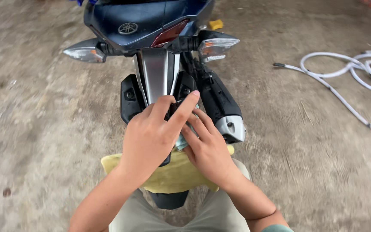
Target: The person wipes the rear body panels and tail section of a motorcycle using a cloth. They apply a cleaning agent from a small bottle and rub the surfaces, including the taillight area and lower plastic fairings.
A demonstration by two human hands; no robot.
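Knees in pale trousers [181, 215] are framing the bottom of the view, and just above them a yellow cloth [172, 174] is lying across the lap, tucked under both wrists. Both hands are working at the rear fender [155, 77] of the dark blue motorcycle [142, 21], right behind its silver centre panel.

Left hand [149, 137] is reaching over the black lower end of the fender, fingers stretched forward and slightly apart, index finger pointing up along the silver panel; its grip is lying flat on the part rather than closing round it. Right hand [209, 148] is sitting just beside and below it, fingers pressed together onto a small pale blue-green rag [181, 141], which is peeking out between the two hands against the fender's underside.

Judging progress: the silver panel and the exhaust muffler [222, 109] to the right of the fender are looking fairly clean already, while the hidden patch beneath the hands is the bit being handled now. How much of it is finished I cannot tell, since the hands are covering it. Turn signals [84, 52] to either side of the fender are sitting untouched, and a white hose [348, 73] is lying coiled on the concrete floor [44, 129], well to the right of the fender.
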